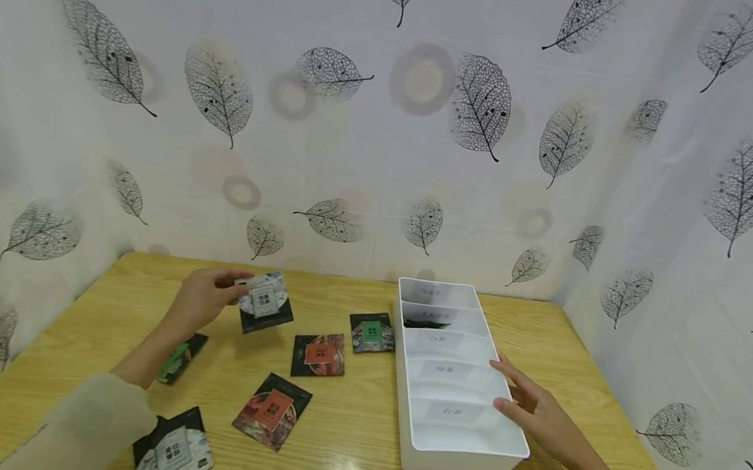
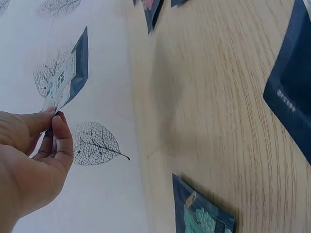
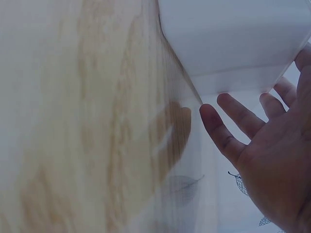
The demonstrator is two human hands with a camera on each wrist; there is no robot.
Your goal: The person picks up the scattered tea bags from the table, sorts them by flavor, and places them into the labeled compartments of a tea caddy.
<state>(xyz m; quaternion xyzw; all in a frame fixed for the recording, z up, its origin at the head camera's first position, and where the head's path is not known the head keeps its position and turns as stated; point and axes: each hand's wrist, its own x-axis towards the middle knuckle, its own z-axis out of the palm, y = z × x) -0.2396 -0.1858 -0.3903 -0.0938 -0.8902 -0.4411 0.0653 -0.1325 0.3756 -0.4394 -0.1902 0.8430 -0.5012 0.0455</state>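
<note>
My left hand pinches a flat square sachet by its edge, above the back of the table. The sachet is black and white with a pale grey label; the left wrist view has it nearly edge-on, between thumb and fingertips. At the right side of a white divided box, my right hand rests its fingertips on the rim. In the right wrist view those fingers are spread and fairly straight against the box wall. A dark sachet lies in the second compartment from the back.
Two red-label sachets lie mid-table. One green-label sachet is beside the box; another green one is partly behind my left forearm. A grey-label sachet lies near the front left. Leaf-patterned curtain surrounds the wooden table.
</note>
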